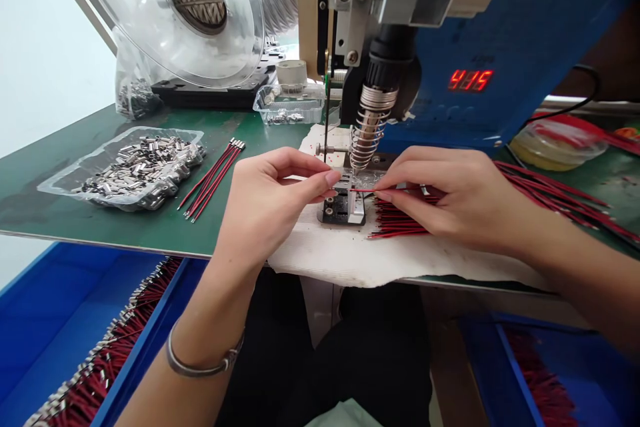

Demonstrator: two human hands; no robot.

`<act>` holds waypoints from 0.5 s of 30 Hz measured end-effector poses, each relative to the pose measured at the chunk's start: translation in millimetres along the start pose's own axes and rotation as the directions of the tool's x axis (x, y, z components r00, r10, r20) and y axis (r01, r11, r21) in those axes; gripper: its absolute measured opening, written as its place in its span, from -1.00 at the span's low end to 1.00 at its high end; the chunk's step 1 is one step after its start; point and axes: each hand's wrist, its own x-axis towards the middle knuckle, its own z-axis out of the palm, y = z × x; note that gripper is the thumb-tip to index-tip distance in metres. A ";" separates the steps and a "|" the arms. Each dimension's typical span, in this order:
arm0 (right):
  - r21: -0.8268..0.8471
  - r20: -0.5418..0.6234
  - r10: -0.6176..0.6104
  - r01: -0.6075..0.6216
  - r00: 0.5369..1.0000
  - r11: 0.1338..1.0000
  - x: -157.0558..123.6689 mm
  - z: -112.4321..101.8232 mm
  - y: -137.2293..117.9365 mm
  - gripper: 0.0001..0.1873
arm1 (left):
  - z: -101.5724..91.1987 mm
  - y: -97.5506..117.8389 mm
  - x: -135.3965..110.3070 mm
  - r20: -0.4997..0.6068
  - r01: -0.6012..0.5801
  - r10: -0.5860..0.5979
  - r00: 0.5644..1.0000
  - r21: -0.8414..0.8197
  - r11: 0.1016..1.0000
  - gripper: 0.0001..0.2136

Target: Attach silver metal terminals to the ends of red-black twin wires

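Observation:
My right hand (440, 193) pinches a thin red wire (361, 190) between thumb and fingertip, its end reaching left over a small metal fixture (343, 205). From the other side, my left hand (280, 193) has its thumb and index finger brought together at the fixture's left edge; whatever lies between them is hidden or too small to name. Directly above both hands, the soldering iron (370, 123), wrapped in a coil spring, points its tip down at the fixture. Beneath my right hand lies a bundle of red and black wires (397, 219) on a white cloth (330, 260).
At left, a clear tray (120, 197) holds small metal cylinders, beside several wired pieces (215, 177). A blue machine (450, 113) reads 415. A clear extractor hood (135, 27) stands behind. Blue bins (145, 340) sit below the table edge; more wires (550, 190) lie right.

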 end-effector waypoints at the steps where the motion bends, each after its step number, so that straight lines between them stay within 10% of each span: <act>1: -0.001 0.003 0.000 0.000 1.000 1.000 0.0 0.1 0.2 -0.83 | 1.0 -1.0 -0.1 -0.005 0.013 -0.013 1.000 -0.027 1.000 -0.89; 15: -0.046 -0.015 -0.070 0.069 0.997 0.997 -1.5 0.2 0.9 -0.86 | -0.5 -5.0 -4.3 0.007 0.120 -0.120 0.993 -0.077 0.990 -0.88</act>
